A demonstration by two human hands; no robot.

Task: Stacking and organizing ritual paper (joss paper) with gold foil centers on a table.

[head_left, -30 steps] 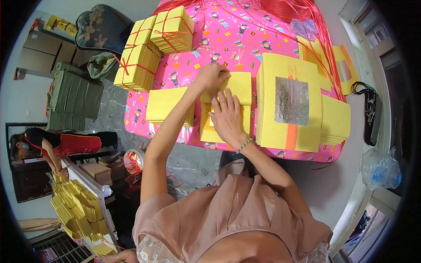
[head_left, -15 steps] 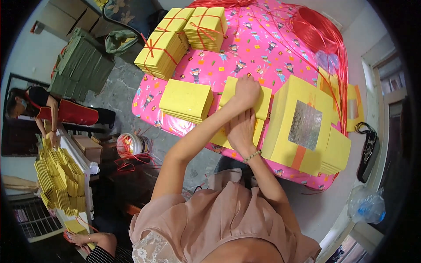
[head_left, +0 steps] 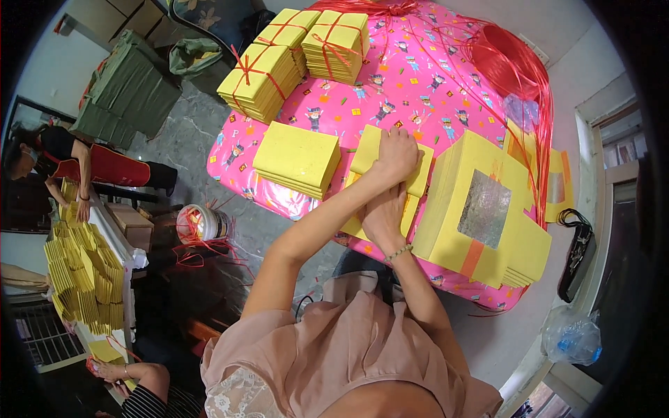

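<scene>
A folded yellow paper sheet (head_left: pixel 369 148) lies on more yellow paper near the front edge of the pink table. My left hand (head_left: pixel 398 155) rests on this sheet with its fingers curled in; whatever is inside them, if anything, is hidden. Below it, my right hand (head_left: pixel 382 217), with a beaded bracelet at the wrist, lies flat on the yellow paper. The left wrist crosses over its fingertips. A short stack of folded yellow papers (head_left: pixel 296 157) sits to the left. On the right, close to my hands, stands a thick yellow paper stack (head_left: pixel 460 188) with a silver square on top.
Yellow bundles tied with red string (head_left: pixel 261 80) stand at the table's far left. A red string coil (head_left: pixel 505 59) lies far right, its strands trailing down the pink tablecloth (head_left: pixel 390 90). At left, co-workers handle yellow paper piles (head_left: pixel 87 272) beside a white bucket (head_left: pixel 202 223).
My left hand has shifted slightly right and nearer across the yellow sheet. My right hand stays almost in place beneath it. The whole view has tilted a little.
</scene>
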